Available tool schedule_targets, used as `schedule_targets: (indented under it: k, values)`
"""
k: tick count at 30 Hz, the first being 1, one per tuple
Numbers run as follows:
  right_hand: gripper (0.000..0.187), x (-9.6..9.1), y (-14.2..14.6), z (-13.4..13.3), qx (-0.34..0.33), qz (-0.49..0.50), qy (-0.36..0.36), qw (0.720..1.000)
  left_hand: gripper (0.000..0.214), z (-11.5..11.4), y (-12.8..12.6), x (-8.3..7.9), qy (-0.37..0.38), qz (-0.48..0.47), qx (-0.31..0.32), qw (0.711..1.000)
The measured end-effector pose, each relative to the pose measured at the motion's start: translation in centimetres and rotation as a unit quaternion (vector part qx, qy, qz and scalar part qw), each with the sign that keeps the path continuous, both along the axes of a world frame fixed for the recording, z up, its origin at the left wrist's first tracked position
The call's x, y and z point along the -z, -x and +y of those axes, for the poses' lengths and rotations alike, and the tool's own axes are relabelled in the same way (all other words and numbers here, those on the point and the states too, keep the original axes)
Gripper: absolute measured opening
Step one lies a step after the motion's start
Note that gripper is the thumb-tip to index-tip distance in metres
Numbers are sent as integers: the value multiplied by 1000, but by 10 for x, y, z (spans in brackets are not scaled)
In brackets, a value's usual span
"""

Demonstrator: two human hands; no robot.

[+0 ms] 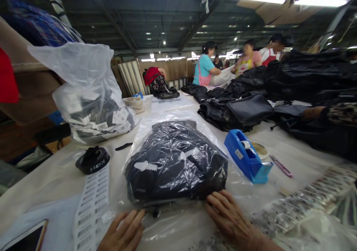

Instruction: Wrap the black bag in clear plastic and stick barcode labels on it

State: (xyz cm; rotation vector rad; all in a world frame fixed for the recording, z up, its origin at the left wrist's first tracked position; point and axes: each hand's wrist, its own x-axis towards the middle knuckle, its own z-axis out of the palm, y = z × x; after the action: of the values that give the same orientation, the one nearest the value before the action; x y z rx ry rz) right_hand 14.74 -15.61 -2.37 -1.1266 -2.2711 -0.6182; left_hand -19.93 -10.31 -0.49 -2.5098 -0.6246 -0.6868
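A folded black item with white zip pulls sits inside a clear plastic bag point(175, 161) on the table in front of me. My left hand point(122, 234) rests flat on the bag's loose near flap, fingers stretched out. My right hand point(228, 217) lies flat on the plastic at the bag's near right corner, fingertips touching the packed item. Neither hand grips anything.
A blue tape dispenser point(247, 156) stands right of the bag, purple snips point(281, 166) beyond it. A sheet of barcode stickers point(93, 202), a black roll point(93, 160) and a phone point(26, 240) lie left. A bag of tags point(89, 98) stands back left. Black bags point(245, 111) and people are behind.
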Motion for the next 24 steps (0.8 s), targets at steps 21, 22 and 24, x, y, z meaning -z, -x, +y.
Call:
schedule_targets:
  k: [21, 22, 24]
  values:
    - [25, -17, -26, -17, -51, 22, 58, 997, 26, -18, -33, 5, 83, -85, 7, 993]
    - [20, -21, -25, -18, -54, 23, 56, 997, 26, -18, -32, 3, 79, -86, 12, 993]
    - [17, -31, -24, -16, -60, 22, 42, 997, 24, -19, -33, -3, 74, -79, 19, 994]
